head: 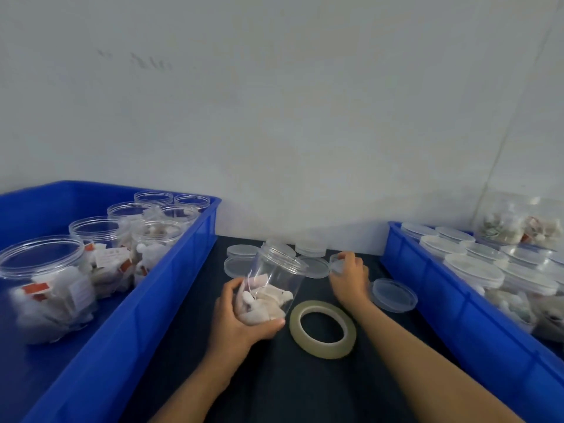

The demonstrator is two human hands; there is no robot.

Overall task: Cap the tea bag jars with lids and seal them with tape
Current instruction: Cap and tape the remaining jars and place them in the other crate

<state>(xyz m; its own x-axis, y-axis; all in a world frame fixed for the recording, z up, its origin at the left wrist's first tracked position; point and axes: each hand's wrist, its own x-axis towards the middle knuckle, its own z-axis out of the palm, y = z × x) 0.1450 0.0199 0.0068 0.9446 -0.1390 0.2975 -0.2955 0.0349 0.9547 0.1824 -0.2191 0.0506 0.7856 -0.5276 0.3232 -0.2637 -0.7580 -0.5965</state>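
Note:
My left hand (241, 322) grips the base of a clear, uncapped tea bag jar (274, 279), tilted with its mouth pointing up and away. White tea bags lie in its lower part. My right hand (348, 276) is closed on a clear lid (335, 261) on the dark table, just right of the jar's mouth. A roll of clear tape (323, 328) lies flat between my forearms. More loose lids rest behind the jar (241, 251) and to the right (393, 295).
A blue bin (171, 288) on the left holds several open jars with tea bags (45, 285). A blue bin (451, 303) on the right holds several capped jars (473, 270). A white wall stands right behind the table.

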